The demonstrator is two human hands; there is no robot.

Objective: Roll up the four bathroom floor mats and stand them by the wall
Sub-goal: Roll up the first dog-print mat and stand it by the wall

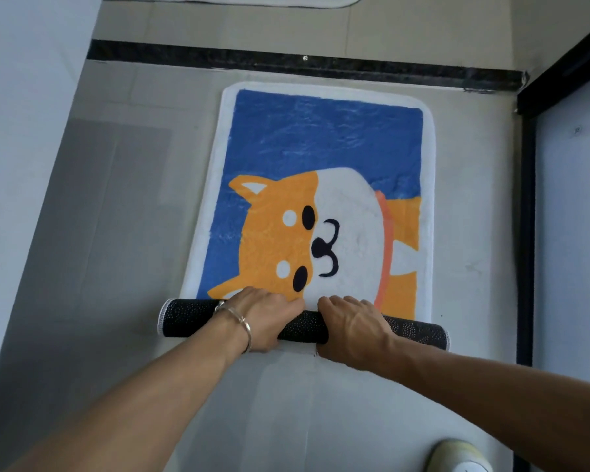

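Note:
A blue floor mat (321, 141) with an orange and white dog picture and a white border lies flat on the grey tiled floor. Its near end is rolled into a tight tube (184, 316) showing the black dotted underside. My left hand (263, 318), with a silver bracelet on the wrist, presses on the middle of the roll. Right beside it, my right hand (351, 327) grips the same roll, fingers curled over its top. The edge of a second mat (239, 0) shows at the top of the view.
A dark threshold strip (304, 64) crosses the floor beyond the mat. A white wall (21, 131) rises on the left. A black door frame (525, 216) and a white panel stand on the right. A pale slipper toe (457, 454) shows at the bottom right.

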